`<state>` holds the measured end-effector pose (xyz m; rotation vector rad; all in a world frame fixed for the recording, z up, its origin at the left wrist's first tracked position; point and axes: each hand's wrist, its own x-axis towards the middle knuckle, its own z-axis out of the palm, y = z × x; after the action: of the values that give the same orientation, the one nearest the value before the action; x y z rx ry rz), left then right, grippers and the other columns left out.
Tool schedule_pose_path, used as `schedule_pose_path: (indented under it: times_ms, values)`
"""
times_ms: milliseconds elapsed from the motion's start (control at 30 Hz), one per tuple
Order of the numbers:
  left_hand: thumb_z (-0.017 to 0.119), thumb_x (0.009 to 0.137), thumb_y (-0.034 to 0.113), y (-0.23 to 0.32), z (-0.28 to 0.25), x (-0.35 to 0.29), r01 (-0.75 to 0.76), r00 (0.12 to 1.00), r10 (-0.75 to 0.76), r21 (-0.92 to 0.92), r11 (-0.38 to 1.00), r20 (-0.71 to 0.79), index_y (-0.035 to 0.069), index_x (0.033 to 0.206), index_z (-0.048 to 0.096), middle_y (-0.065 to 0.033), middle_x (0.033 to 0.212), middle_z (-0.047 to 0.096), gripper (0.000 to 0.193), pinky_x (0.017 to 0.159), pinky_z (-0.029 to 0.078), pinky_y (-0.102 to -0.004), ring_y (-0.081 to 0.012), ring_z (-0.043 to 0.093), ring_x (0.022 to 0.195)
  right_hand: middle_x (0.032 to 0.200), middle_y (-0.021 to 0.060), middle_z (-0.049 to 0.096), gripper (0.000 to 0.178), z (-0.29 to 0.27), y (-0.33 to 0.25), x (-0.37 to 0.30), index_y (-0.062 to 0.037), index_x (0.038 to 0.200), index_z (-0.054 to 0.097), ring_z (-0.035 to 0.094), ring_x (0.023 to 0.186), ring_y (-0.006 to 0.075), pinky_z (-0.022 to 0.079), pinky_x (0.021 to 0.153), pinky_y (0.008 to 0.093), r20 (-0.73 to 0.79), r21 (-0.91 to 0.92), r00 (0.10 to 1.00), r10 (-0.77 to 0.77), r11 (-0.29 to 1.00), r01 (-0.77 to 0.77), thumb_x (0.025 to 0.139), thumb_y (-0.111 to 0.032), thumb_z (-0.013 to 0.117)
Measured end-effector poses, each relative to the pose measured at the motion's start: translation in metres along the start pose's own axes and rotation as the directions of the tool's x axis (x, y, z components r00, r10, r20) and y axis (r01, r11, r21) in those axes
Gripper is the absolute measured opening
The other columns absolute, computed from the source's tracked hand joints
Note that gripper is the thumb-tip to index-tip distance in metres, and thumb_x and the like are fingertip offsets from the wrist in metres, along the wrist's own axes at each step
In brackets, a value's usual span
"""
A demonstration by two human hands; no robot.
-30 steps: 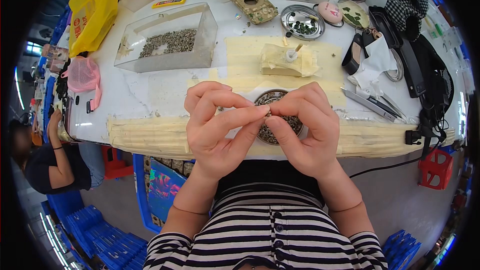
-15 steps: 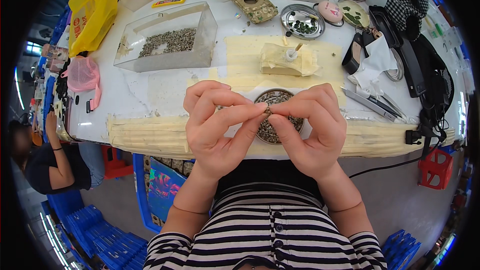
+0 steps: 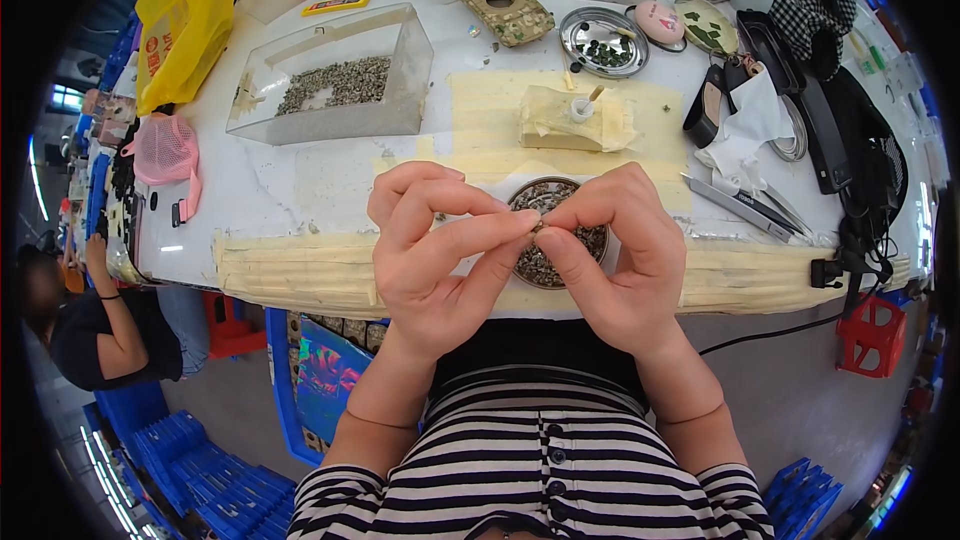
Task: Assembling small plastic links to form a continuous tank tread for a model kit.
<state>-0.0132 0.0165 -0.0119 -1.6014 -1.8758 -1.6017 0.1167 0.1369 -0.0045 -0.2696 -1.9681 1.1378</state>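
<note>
Thumb and forefinger of my left hand (image 3: 440,265) pinch together, meeting the pinched fingertips of my right hand (image 3: 620,265). Something tiny sits between them, too small to name. Directly beneath is a round dish (image 3: 607,245) full of small grey-brown pieces, partly hidden by both hands. Beyond it stands a block wrapped in cream tape (image 3: 560,135), with a small white cup (image 3: 582,112) and a thin stick on top. A clear box (image 3: 410,90) at the left holds a spread of similar small grey pieces (image 3: 340,83).
Tweezers (image 3: 740,205) lie right of my hands, near white tissue (image 3: 750,130) and black straps. A metal plate (image 3: 640,60) with dark green bits and a camouflage-patterned case (image 3: 505,5) are farther back. At left are a pink mesh strainer (image 3: 165,148), a yellow bag (image 3: 185,20) and a seated person (image 3: 95,335).
My right hand has shifted slightly left, its knuckles turned a little. The left fingertips have moved slightly right; both hands stay pinched together over the dish.
</note>
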Motion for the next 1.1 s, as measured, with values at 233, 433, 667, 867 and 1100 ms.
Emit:
schedule_pose_path:
  times_ms: [233, 433, 667, 867, 1100]
  values:
    - [0.084, 0.069, 0.005, 0.0001, 0.0021, -0.0004, 0.028, 0.999, -0.028, 0.012, 1.0, -0.023, 0.015, 0.093, 0.077, 0.0021, 0.086, 0.066, 0.026, 0.084, 0.041, -0.0344, -0.0239, 0.052, 0.093, 0.077, 0.0031, 0.063, 0.021, -0.0034, -0.0057, 0.0014, -0.0089, 0.086, 0.074, 0.056, 0.073, 0.021, 0.043, 0.066, 0.0309, -0.032, -0.092, 0.988, -0.151, 0.985, 0.147, 0.067, -0.004, 0.083]
    - [0.083, 0.07, 0.005, -0.0002, 0.0011, -0.0002, 0.02, 1.0, -0.021, -0.011, 1.0, -0.024, 0.015, 0.094, 0.078, 0.0019, 0.086, 0.066, 0.026, 0.084, 0.041, -0.0347, -0.0238, 0.052, 0.092, 0.078, 0.0032, 0.064, 0.021, 0.0012, -0.003, 0.0003, -0.0084, 0.087, 0.075, 0.056, 0.074, 0.0208, 0.043, 0.068, 0.0307, -0.054, -0.146, 0.995, -0.079, 0.987, 0.071, 0.069, -0.005, 0.083]
    - [0.082, 0.071, 0.007, -0.0009, -0.0004, 0.0001, -0.006, 1.0, 0.006, -0.013, 1.0, 0.002, 0.016, 0.096, 0.079, 0.0023, 0.087, 0.066, 0.026, 0.085, 0.042, -0.0351, -0.0237, 0.051, 0.094, 0.079, 0.0047, 0.065, 0.017, 0.0023, -0.0017, 0.0006, -0.0066, 0.086, 0.073, 0.057, 0.074, 0.0221, 0.044, 0.068, 0.0314, 0.006, -0.047, 1.0, -0.019, 0.999, 0.019, 0.071, -0.006, 0.082]
    - [0.083, 0.07, 0.005, 0.0011, 0.0014, -0.0004, 0.014, 1.0, -0.014, 0.009, 1.0, -0.022, 0.016, 0.095, 0.078, 0.0026, 0.086, 0.066, 0.027, 0.084, 0.041, -0.0341, -0.0238, 0.051, 0.093, 0.079, 0.004, 0.065, 0.019, 0.0005, -0.0028, 0.0007, -0.008, 0.083, 0.072, 0.056, 0.074, 0.0215, 0.044, 0.067, 0.0312, -0.039, -0.066, 0.998, -0.052, 0.997, 0.05, 0.068, -0.006, 0.084]
    - [0.083, 0.069, 0.004, -0.0003, 0.0028, -0.0003, 0.018, 0.999, -0.017, 0.001, 1.0, -0.03, 0.015, 0.094, 0.078, 0.0024, 0.086, 0.066, 0.027, 0.082, 0.041, -0.0338, -0.0236, 0.051, 0.092, 0.078, 0.0025, 0.064, 0.02, 0.0014, -0.0028, -0.0006, -0.0098, 0.083, 0.072, 0.056, 0.074, 0.0204, 0.042, 0.067, 0.0309, -0.062, -0.141, 0.994, -0.095, 0.986, 0.086, 0.067, -0.005, 0.084]
